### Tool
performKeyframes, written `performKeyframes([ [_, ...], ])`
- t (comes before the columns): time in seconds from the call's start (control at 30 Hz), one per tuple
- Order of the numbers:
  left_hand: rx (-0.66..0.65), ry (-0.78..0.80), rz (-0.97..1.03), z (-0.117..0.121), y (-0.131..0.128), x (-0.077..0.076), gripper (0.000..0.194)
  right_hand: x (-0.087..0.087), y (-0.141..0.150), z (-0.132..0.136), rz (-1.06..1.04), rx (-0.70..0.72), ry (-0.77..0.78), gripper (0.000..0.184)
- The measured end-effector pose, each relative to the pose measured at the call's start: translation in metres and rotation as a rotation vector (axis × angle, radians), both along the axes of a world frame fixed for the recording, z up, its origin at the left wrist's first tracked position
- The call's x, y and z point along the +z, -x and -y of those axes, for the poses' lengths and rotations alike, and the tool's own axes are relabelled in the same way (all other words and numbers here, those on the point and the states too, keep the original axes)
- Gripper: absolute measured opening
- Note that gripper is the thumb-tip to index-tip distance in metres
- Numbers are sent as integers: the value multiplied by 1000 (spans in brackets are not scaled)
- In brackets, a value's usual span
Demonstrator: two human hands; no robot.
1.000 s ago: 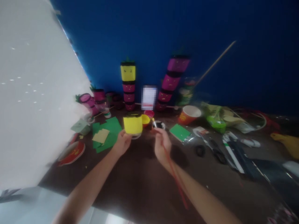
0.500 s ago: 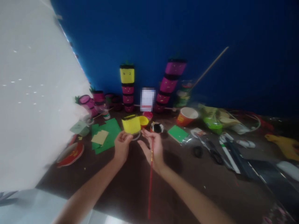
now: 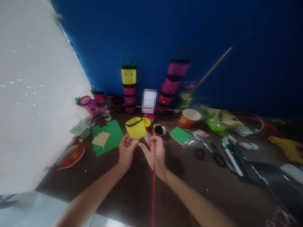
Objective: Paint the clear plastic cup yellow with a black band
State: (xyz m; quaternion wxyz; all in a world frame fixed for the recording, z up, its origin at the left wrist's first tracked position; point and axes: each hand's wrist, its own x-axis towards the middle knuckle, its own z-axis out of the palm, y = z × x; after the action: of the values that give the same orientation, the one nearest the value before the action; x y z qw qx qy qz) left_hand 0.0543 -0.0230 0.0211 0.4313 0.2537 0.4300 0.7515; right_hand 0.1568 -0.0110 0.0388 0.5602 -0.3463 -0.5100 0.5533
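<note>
My left hand [image 3: 127,150] grips the bottom of a yellow-painted cup [image 3: 136,128] with a black band round its rim. The cup is tilted above the table. In my right hand [image 3: 156,151] is a thin red-handled paintbrush [image 3: 154,176], its long handle trailing down toward me. The right thumb and fingers are also close to the cup's lower right side; contact there is hard to make out. Just beyond the right hand stands a pot of black paint [image 3: 160,129]. A container of yellow paint [image 3: 146,122] and one of pink paint [image 3: 150,117] are behind the cup.
Green sheets [image 3: 113,138] lie left, beside a red-rimmed lid [image 3: 72,156]. At the back stand stacked painted cups [image 3: 129,91] and a pixelated screen [image 3: 149,100]. Rightward are a red cup [image 3: 188,118], a green pad [image 3: 180,135], scissors [image 3: 214,154] and a yellow glue gun [image 3: 287,147].
The yellow cup has shifted slightly right and turned, showing more of its black rim band. Both hands have come closer together beneath it, and the brush handle's lower end has swung slightly right.
</note>
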Motion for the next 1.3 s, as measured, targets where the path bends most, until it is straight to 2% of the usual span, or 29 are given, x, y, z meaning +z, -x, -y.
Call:
performKeyframes([
  [0.3, -15, -14, -83, 3, 1, 4, 37, 2, 0, 1, 74, -46, -33, 43],
  [0.57, 83, 51, -66, 6, -8, 13, 45, 3, 7, 3, 33, -76, -81, 45],
  [0.73, 103, 63, -89, 7, -10, 10, 48, 5, 9, 3, 22, -59, -96, 47],
  [0.93, 101, 61, -85, 7, -12, 5, 47, 4, 9, 3, 0, -31, -85, 50],
  [1.3, 44, 55, -127, 6, -10, 9, 54, 0, 3, -1, 101, -30, -103, 56],
])
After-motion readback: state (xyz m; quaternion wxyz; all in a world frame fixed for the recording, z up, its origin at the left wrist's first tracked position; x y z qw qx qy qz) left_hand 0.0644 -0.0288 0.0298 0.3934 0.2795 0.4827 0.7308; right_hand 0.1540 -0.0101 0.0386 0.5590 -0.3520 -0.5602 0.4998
